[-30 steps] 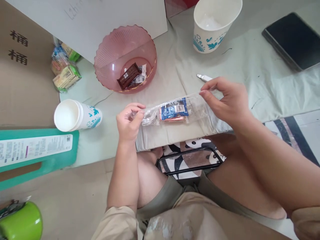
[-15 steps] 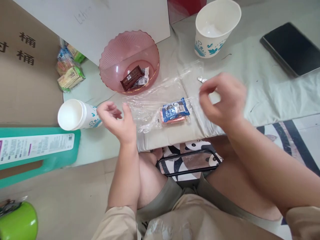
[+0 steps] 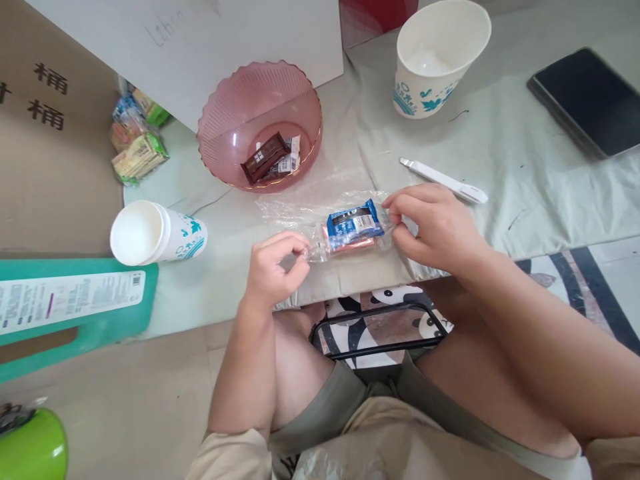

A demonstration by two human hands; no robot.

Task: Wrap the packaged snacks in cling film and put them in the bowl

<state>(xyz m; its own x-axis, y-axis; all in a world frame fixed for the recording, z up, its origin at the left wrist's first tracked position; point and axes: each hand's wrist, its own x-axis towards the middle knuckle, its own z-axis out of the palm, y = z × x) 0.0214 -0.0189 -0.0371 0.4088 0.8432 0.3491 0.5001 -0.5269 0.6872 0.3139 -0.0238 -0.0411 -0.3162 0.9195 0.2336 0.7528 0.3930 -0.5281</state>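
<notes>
Left hand: grip pinched on the clear bag's near-left end
Right hand: fingers closed on its right end
Bag axis: left-right between both hands, snack packets inside

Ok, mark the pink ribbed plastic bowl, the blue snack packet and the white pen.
Pink ribbed plastic bowl [image 3: 227, 127], head view, bare inner wall.
Blue snack packet [image 3: 354, 224], head view, printed face.
White pen [image 3: 443, 180], head view, mid-barrel.

Both hands, left hand and right hand, pinching opposite ends of a clear bag of snack packets.
</notes>
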